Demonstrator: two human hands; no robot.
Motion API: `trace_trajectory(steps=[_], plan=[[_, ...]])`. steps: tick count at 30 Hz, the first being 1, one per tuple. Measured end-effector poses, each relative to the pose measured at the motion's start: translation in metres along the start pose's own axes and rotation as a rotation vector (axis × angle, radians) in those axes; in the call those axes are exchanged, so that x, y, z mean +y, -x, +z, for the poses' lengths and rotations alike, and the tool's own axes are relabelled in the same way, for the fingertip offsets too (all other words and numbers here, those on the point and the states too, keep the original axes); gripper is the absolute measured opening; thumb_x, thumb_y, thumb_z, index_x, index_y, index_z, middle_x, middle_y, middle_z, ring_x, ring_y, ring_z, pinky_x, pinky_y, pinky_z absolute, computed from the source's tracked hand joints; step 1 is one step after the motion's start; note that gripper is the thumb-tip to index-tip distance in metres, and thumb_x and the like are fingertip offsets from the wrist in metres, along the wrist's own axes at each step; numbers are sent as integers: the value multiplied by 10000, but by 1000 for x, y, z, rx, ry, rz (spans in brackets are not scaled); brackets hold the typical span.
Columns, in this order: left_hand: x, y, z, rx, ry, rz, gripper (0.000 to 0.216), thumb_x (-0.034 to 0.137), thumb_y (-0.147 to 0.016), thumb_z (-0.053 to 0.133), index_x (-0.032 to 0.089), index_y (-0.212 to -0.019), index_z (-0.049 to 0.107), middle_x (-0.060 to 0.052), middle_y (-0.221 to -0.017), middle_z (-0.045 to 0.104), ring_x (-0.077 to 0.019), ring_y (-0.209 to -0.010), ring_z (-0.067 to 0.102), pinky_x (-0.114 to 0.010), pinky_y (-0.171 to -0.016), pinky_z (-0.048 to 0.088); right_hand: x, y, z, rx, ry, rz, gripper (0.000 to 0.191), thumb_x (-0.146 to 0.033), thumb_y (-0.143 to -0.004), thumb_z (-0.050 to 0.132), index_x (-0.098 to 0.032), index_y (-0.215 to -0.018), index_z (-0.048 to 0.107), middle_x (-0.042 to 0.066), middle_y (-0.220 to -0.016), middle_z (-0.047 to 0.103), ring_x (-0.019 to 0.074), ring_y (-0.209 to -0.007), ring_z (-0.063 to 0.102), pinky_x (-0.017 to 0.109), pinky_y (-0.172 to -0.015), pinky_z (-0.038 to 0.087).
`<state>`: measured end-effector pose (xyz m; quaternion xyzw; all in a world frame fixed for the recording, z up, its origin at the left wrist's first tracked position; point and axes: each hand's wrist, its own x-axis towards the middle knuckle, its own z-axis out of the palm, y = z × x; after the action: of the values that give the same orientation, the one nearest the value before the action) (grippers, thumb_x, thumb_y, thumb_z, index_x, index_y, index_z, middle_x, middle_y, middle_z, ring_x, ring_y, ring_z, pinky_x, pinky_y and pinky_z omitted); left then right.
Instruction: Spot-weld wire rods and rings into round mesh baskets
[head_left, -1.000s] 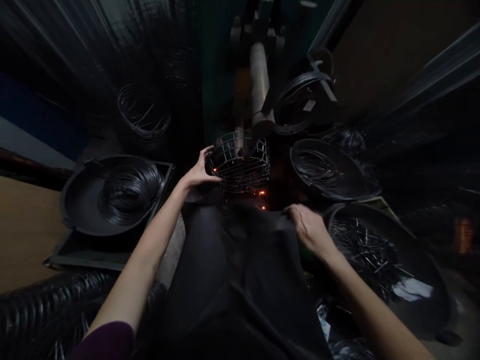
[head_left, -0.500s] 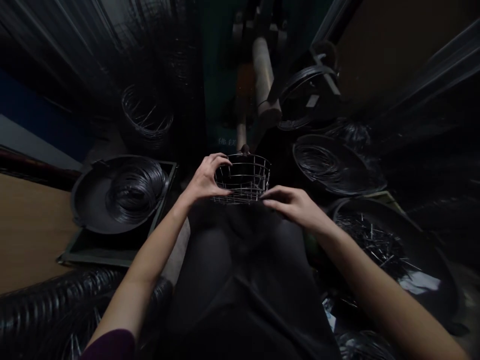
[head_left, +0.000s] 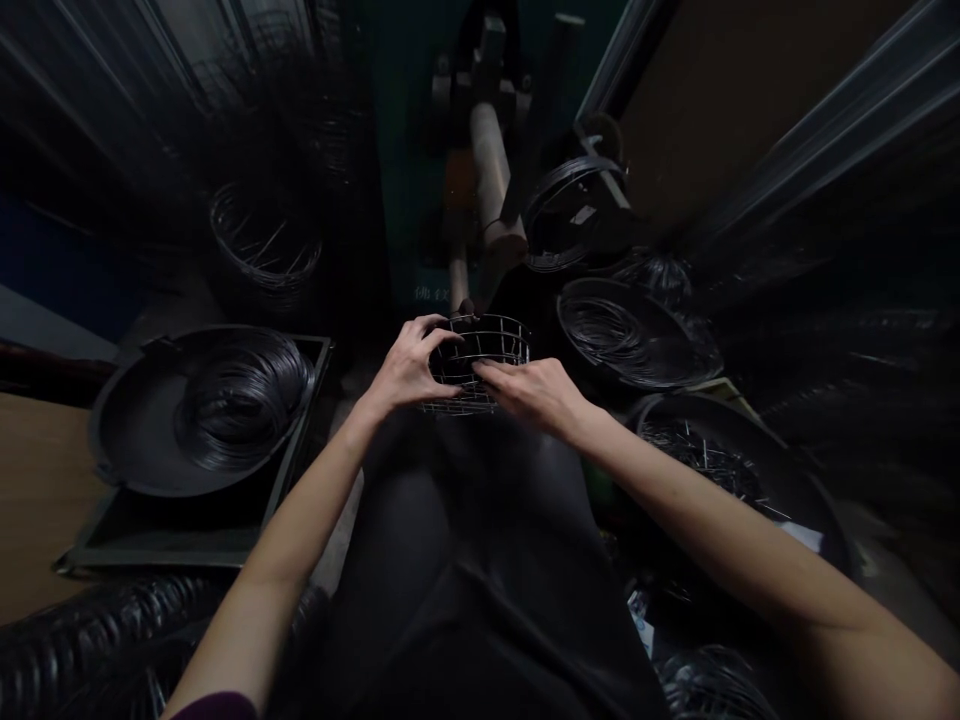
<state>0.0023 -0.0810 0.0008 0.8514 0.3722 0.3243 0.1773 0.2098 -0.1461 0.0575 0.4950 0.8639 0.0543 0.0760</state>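
Note:
A small round wire basket (head_left: 501, 338) of thin metal rods sits above my lap, just below the machine's welding arms. My left hand (head_left: 409, 365) grips its left side, thumb low and fingers curled over the upper rings. My right hand (head_left: 534, 392) reaches across the basket's near right side, fingertips pressed together around its middle. Whatever those fingertips pinch, perhaps a thin rod, is too small and dark to make out.
Machine arms (head_left: 491, 170) stand straight ahead. A black pan (head_left: 135, 430) with a wire coil (head_left: 236, 400) lies left. On the right are a pan of wire rings (head_left: 604, 335) and a pan of short rods (head_left: 701, 455). A wire cage (head_left: 262, 235) stands back left.
My right hand has moved left and slightly up, from the basket's right edge to across its middle. My left hand keeps its hold. The view has shifted slightly right.

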Motion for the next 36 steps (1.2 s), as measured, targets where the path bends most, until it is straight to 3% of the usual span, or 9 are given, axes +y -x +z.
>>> trace_trajectory(steps=[15, 19, 22, 27, 36], plan=[[-9, -19, 0, -13, 30, -43, 666, 288, -573, 862, 194, -1177, 599, -132, -1330, 483, -319, -1239, 480, -476, -1066, 436, 12, -19, -2, 60, -31, 29, 363, -265, -986, 389, -242, -1237, 650, 68, -1190, 712, 182, -785, 695, 273, -551, 370], [-14, -22, -1, -17, 76, -34, 679, 376, -576, 879, 170, -1164, 606, -130, -1251, 532, -302, -1211, 511, -447, -1073, 434, 15, -18, 2, 76, -55, 59, 361, -294, -986, 425, -263, -1283, 626, 52, -1159, 726, 189, -815, 695, 271, -551, 349], [-17, -27, -2, -13, 89, -41, 692, 417, -557, 889, 190, -1148, 609, -109, -1236, 545, -295, -1213, 518, -444, -1078, 433, 18, -14, 10, 170, -107, 99, 347, -283, -985, 446, -278, -1284, 622, 38, -1138, 730, 169, -843, 680, 263, -561, 334], [-28, -42, -2, -21, 94, -88, 697, 389, -542, 894, 194, -1145, 604, -97, -1241, 548, -282, -1193, 537, -438, -1060, 449, 25, -21, 20, 309, -148, 258, 249, -300, -965, 487, -224, -1069, 700, 60, -1077, 695, 150, -783, 620, 261, -548, 296], [-45, -67, -6, 13, 86, -38, 663, 379, -545, 878, 158, -1108, 607, -100, -1162, 596, -286, -1123, 561, -416, -1010, 460, 40, -47, 17, 313, -274, 352, 209, -299, -918, 560, -190, -1030, 700, 72, -1027, 621, 158, -799, 541, 254, -585, 290]])
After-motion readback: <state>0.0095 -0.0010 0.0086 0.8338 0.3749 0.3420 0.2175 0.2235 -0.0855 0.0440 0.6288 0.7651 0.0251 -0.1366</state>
